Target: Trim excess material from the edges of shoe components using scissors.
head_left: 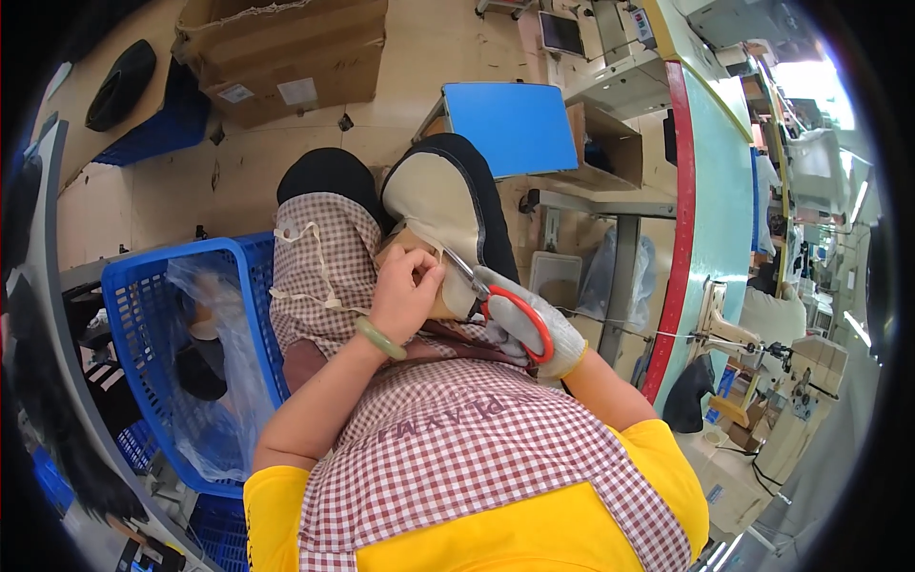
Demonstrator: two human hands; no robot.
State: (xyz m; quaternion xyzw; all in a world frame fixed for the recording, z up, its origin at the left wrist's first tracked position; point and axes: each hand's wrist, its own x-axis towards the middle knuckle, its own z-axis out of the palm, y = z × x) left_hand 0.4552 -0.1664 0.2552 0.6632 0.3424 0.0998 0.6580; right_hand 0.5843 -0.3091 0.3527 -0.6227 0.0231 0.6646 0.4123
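Note:
Across my lap lies a padded-looking beige piece with black edging (434, 195), its kind not clear. My bare left hand (405, 286), with a green bangle at the wrist, rests over its near part, thumb and fingers pinched together. A thin knotted cream cord (326, 272) loops over my left thigh and runs under that hand; a cream end shows beside the fingertips. My right hand (534, 324), in a grey-white glove, grips red-handled scissors (515, 319). Their blades point up and left, tips close to the left fingers; whether they touch the cord cannot be made out.
At my left stands a blue plastic basket (172, 252) holding clear plastic and dark pieces. Ahead are a cardboard box (295, 57) and a blue-topped stand (510, 124). A pale green table (710, 200) with a red edge and a sewing machine (729, 324) stands at my right.

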